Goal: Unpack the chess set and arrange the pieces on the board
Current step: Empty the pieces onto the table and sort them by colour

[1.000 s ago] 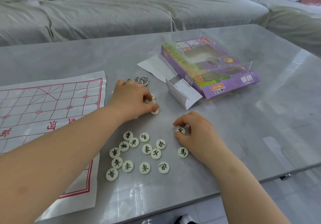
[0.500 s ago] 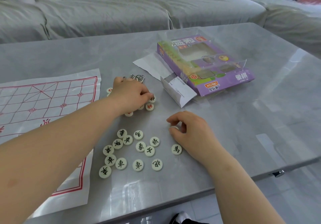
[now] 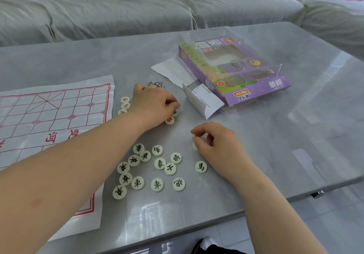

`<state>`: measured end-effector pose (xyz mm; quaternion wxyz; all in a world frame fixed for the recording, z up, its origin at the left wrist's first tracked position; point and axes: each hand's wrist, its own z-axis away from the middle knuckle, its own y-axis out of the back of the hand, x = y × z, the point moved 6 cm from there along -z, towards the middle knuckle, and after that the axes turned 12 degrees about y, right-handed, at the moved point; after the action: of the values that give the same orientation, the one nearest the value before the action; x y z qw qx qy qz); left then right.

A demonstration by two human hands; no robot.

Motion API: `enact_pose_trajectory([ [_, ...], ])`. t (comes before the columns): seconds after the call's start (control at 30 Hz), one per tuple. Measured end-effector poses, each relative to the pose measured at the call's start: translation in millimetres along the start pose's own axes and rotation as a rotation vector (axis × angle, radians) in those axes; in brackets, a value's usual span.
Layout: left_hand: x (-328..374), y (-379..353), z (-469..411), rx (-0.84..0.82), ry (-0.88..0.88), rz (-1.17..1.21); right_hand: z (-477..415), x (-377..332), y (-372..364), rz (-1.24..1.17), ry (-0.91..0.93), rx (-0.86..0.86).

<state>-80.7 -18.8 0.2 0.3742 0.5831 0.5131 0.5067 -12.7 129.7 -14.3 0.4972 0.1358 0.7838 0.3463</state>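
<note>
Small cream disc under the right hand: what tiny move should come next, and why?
Probably the right hand should set its small cream disc down, face up, beside the black-lettered cream discs grouped on the grey table. The discs look sorted by colour, red-lettered discs lie by the left hand, and the red-lined paper board shows none.

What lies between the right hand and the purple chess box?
Head view: bare grey tabletop between right hand and chess box; only its open white flap intrudes.

Head-worn wide-angle view, facing forward and down, near table (image 3: 275,135)
</note>
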Motion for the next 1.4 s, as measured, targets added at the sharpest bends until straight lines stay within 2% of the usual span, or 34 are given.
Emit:
enact_pose_trajectory([
  [0.23,5.9,-1.7,-1.0,-0.179,-0.001,0.012,5.8,6.3,7.5,-0.004,-0.026,0.047],
  [0.37,15.2,18.0,7.3,-0.15,0.014,0.269,6.7,7.7,7.8,-0.002,-0.03,0.038],
  [0.47,12.7,36.1,35.4,-0.098,-0.038,0.37,4.7,-2.7,-0.8,0.038,0.049,-0.014],
  [0.57,-5.6,42.2,67.5,-0.054,-0.043,0.323,6.1,-12.3,-11.7,0.083,0.077,-0.074],
  [0.87,-48.2,20.7,92.1,-0.173,0.174,0.386,19.0,-39.7,-41.3,0.036,0.135,-0.153],
  [1.17,-47.6,21.3,95.7,-0.104,0.088,0.395,11.4,-46.1,-49.2,0.079,0.23,-0.114],
  [1.4,-52.4,21.1,92.0,-0.094,0.138,0.365,11.3,-42.3,-46.8,0.075,0.223,-0.103],
])
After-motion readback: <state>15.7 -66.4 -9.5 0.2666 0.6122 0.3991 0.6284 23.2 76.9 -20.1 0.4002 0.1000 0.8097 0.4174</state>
